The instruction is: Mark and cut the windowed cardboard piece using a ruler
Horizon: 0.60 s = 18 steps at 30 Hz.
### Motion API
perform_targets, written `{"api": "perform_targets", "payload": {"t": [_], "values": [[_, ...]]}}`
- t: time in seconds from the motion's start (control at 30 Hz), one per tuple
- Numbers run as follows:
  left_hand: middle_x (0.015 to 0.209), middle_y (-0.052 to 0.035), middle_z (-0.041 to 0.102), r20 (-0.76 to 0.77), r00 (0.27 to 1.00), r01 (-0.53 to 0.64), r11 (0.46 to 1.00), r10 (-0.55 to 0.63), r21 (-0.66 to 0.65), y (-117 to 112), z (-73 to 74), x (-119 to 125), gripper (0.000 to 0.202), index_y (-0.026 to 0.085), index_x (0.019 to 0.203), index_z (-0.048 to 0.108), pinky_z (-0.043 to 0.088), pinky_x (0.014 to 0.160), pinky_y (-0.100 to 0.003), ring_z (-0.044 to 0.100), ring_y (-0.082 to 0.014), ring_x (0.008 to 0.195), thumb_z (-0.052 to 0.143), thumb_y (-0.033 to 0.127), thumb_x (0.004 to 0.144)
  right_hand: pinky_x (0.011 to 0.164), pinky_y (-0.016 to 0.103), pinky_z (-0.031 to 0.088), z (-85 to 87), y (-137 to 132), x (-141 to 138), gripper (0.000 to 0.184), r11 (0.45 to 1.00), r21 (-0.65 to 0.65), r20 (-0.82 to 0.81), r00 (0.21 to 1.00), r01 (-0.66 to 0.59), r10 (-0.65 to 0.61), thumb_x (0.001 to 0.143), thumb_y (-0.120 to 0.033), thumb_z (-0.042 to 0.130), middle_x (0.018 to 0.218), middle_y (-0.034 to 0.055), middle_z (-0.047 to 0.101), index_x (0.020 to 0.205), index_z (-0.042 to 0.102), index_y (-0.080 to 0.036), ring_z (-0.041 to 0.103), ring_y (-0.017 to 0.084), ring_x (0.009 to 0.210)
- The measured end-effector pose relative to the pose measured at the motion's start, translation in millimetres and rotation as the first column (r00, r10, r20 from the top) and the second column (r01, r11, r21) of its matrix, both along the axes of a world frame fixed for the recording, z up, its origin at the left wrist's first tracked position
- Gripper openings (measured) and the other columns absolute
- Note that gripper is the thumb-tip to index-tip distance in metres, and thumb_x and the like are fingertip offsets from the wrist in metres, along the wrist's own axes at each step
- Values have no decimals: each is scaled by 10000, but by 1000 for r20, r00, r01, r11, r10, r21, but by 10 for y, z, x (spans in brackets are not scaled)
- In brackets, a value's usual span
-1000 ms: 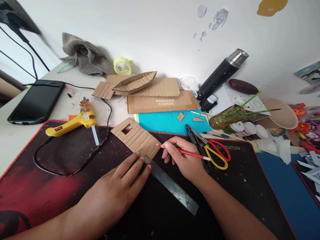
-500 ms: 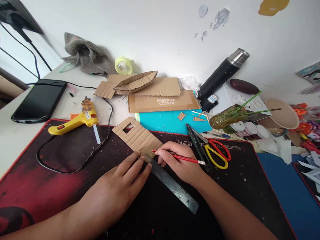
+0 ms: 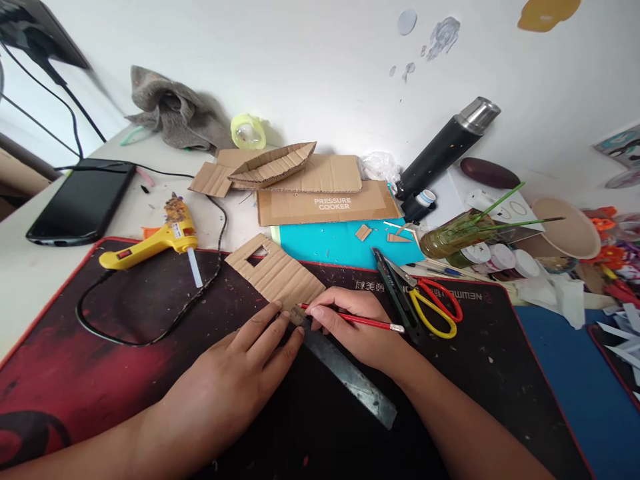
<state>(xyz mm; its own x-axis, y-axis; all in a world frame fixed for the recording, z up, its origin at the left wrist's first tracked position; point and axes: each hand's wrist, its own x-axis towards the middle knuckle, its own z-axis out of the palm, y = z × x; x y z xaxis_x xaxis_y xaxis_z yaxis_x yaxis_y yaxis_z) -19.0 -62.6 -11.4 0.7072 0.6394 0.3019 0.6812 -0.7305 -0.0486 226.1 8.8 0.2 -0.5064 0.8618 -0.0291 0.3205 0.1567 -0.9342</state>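
Observation:
My left hand (image 3: 235,380) lies flat with fingers stretched out, pressing on the end of a metal ruler (image 3: 350,380) and the near edge of a corrugated cardboard piece (image 3: 275,273) with a square window cut in it. My right hand (image 3: 357,327) pinches a red pencil (image 3: 370,322), whose tip touches the cardboard's near corner beside the ruler's end. Both rest on a black and red desk mat (image 3: 125,320).
A yellow glue gun (image 3: 150,243) with its black cord lies at left. Scissors (image 3: 433,307) and a utility knife (image 3: 395,293) lie right of my hand. Cardboard sheets and a cardboard boat (image 3: 273,167), a black flask (image 3: 443,150), a brush jar (image 3: 450,240), a phone (image 3: 83,203).
My right hand has drawn the pencil tip leftward along the cardboard's near edge toward the ruler's end. My left hand has stayed pressed on the ruler.

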Motion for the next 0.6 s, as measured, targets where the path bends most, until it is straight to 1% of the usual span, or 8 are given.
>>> {"api": "perform_targets", "payload": {"t": [0.17,0.33,0.47,0.6], "values": [[1378,-182,728,30,999,-23,999,24,-25,-37,-70,17,512,109,1404,689,613,1050,-421,617,-355,1416,451,41,956,741,276,590,-5,6,1,217,1000,-13,16,1000,5,-5,1090,-353,659,852,-8,808,960,786,-235,746,154,738],[1424,-180,704,45,998,-37,998,40,-59,-68,-134,23,538,126,1458,660,597,1096,-431,578,-353,1466,450,49,969,730,278,592,-6,2,5,222,1000,-19,34,999,9,-8,1091,-363,659,852,-5,811,954,784,-241,750,159,735],[1450,-175,694,40,998,-48,996,52,-76,-80,-155,17,546,141,1489,642,579,1134,-423,551,-337,1500,469,68,976,732,272,586,3,-3,9,214,1000,-10,27,1000,7,-7,1086,-349,664,845,-11,808,948,784,-238,745,151,729],[1435,-172,700,44,998,-44,997,46,-62,-73,-143,18,531,134,1471,647,589,1122,-421,567,-342,1482,471,69,974,736,275,585,7,-1,7,224,1000,-14,26,1000,8,-8,1089,-353,664,842,-13,808,938,782,-237,745,150,724]]}}
